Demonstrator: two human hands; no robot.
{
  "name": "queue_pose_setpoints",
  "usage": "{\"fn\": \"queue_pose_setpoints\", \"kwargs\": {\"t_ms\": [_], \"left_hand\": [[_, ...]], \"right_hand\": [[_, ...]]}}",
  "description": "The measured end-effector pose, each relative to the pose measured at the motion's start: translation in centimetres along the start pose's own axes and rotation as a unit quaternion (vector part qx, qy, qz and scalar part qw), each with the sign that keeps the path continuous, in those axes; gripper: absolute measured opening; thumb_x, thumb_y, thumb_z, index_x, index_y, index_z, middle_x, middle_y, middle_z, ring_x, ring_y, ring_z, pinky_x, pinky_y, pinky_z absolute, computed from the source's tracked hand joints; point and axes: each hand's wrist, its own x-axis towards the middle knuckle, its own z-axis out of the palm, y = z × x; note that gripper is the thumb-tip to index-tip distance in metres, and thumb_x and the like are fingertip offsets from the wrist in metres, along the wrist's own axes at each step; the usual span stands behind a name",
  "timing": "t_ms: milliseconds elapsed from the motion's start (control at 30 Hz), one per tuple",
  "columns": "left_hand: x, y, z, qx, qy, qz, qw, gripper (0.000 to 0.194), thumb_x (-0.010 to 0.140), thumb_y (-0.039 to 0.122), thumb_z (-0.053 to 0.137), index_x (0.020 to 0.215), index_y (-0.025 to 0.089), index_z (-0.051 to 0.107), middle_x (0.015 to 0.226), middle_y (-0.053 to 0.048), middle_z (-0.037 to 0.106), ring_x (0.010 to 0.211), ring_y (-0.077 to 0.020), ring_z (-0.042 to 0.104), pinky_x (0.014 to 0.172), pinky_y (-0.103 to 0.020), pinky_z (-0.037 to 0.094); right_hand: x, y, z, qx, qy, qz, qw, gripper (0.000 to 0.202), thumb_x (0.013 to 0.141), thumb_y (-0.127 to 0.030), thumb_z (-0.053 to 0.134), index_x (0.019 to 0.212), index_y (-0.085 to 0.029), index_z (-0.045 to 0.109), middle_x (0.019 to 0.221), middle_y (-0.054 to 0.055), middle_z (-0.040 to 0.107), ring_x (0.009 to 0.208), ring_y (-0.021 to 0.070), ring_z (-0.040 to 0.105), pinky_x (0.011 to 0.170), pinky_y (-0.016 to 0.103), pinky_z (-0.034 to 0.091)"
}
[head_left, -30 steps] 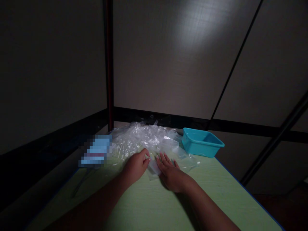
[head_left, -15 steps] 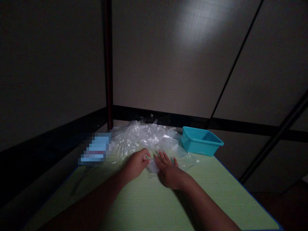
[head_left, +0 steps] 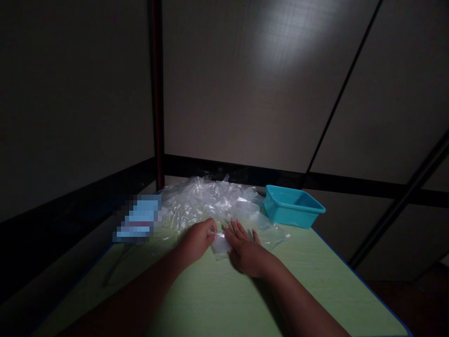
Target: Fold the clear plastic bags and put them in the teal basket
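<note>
A small clear plastic piece (head_left: pixel 220 244) lies on the green table (head_left: pixel 210 299) between my hands. My left hand (head_left: pixel 198 238) pinches at its left edge, thumb and fingers nearly together. Flat over its right side rests my right hand (head_left: pixel 247 250), with the fingers spread. Just beyond both hands is a heap of crumpled clear plastic (head_left: pixel 203 201), and a thin sheet of it reaches out to the right of my right hand.
A turquoise plastic basin (head_left: pixel 293 217) stands at the back right edge of the table. At the back left is a pixelated blue item (head_left: pixel 140 217), with a dark thin strip in front of it. Panelled walls rise behind the table.
My left hand has shifted slightly left, away from my right hand. More of the small plastic piece shows between them. My right hand has hardly moved.
</note>
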Motion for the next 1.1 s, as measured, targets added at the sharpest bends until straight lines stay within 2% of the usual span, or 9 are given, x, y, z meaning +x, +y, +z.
{"fn": "queue_pose_setpoints", "kwargs": {"t_ms": [200, 300, 400, 500, 600, 667, 767, 1100], "left_hand": [[-0.1, 0.2, -0.2, 0.039, 0.007, 0.001, 0.999, 0.015, 0.074, 0.012, 0.053, 0.085, 0.021, 0.055, 0.065, 0.005, 0.053, 0.064, -0.0126, 0.052, 0.057, -0.021, 0.034], [-0.3, 1.2, -1.0, 0.091, 0.052, 0.009, 0.994, 0.015, 0.073, 0.015, 0.056, 0.086, 0.021, 0.056, 0.083, 0.000, 0.058, 0.083, -0.0174, 0.054, 0.072, -0.027, 0.037], [-0.7, 2.3, -1.9, 0.172, 0.089, 0.044, 0.980, 0.013, 0.076, 0.021, 0.055, 0.089, 0.021, 0.058, 0.099, -0.004, 0.059, 0.101, -0.0217, 0.050, 0.088, -0.035, 0.034], [-1.2, 2.9, -2.0, 0.202, 0.042, 0.095, 0.974, 0.019, 0.082, 0.026, 0.050, 0.098, 0.023, 0.060, 0.115, -0.005, 0.059, 0.112, -0.0219, 0.047, 0.102, -0.044, 0.021], [-1.6, 2.7, -1.3, 0.206, -0.033, 0.115, 0.971, 0.034, 0.087, 0.027, 0.041, 0.119, 0.025, 0.051, 0.135, -0.004, 0.045, 0.127, -0.0207, 0.033, 0.106, -0.050, 0.007], [-1.8, 2.5, -0.8, 0.207, -0.078, 0.110, 0.969, 0.041, 0.089, 0.029, 0.036, 0.129, 0.025, 0.041, 0.141, -0.005, 0.035, 0.131, -0.0197, 0.026, 0.106, -0.051, 0.006], [-2.0, 2.1, -0.4, 0.212, -0.117, 0.100, 0.965, 0.045, 0.091, 0.034, 0.030, 0.134, 0.024, 0.033, 0.144, -0.004, 0.027, 0.134, -0.0190, 0.020, 0.106, -0.054, 0.004], [-1.7, 1.1, -0.5, 0.201, -0.160, 0.088, 0.962, 0.050, 0.090, 0.037, 0.030, 0.138, 0.026, 0.024, 0.145, -0.003, 0.023, 0.135, -0.0187, 0.015, 0.106, -0.052, 0.007]], "right_hand": [[0.1, 0.0, -0.1, -0.003, -0.005, -0.010, 1.000, 0.067, 0.082, -0.025, 0.037, 0.142, -0.027, 0.005, 0.146, 0.007, -0.014, 0.134, 0.0244, -0.011, 0.099, 0.061, 0.001], [0.1, -0.1, 0.0, -0.012, -0.001, -0.017, 1.000, 0.068, 0.082, -0.023, 0.036, 0.142, -0.028, 0.005, 0.147, 0.006, -0.013, 0.134, 0.0242, -0.011, 0.099, 0.061, 0.002], [0.2, -0.2, 0.3, -0.029, 0.014, -0.018, 0.999, 0.068, 0.081, -0.022, 0.035, 0.142, -0.027, 0.006, 0.147, 0.005, -0.012, 0.134, 0.0241, -0.011, 0.099, 0.061, 0.001], [0.2, -0.4, 0.5, -0.052, 0.030, -0.017, 0.998, 0.068, 0.080, -0.022, 0.035, 0.142, -0.025, 0.007, 0.147, 0.004, -0.011, 0.134, 0.0237, -0.012, 0.100, 0.061, -0.001], [0.3, -0.6, 0.7, -0.074, 0.046, -0.019, 0.996, 0.067, 0.081, -0.021, 0.033, 0.142, -0.023, 0.008, 0.148, 0.001, -0.007, 0.134, 0.0226, -0.011, 0.100, 0.061, -0.002], [0.3, -0.7, 0.8, -0.082, 0.055, -0.024, 0.995, 0.064, 0.081, -0.020, 0.030, 0.142, -0.022, 0.010, 0.148, 0.000, -0.004, 0.135, 0.0217, -0.010, 0.101, 0.060, -0.003], [0.4, -0.8, 0.9, -0.087, 0.060, -0.032, 0.994, 0.062, 0.082, -0.020, 0.029, 0.142, -0.018, 0.014, 0.148, 0.000, 0.001, 0.135, 0.0207, -0.009, 0.101, 0.059, -0.005], [0.6, -0.6, 0.7, -0.062, 0.033, -0.040, 0.997, 0.064, 0.080, -0.021, 0.031, 0.141, -0.014, 0.014, 0.148, 0.005, 0.007, 0.135, 0.0196, -0.004, 0.103, 0.056, -0.004]]}}
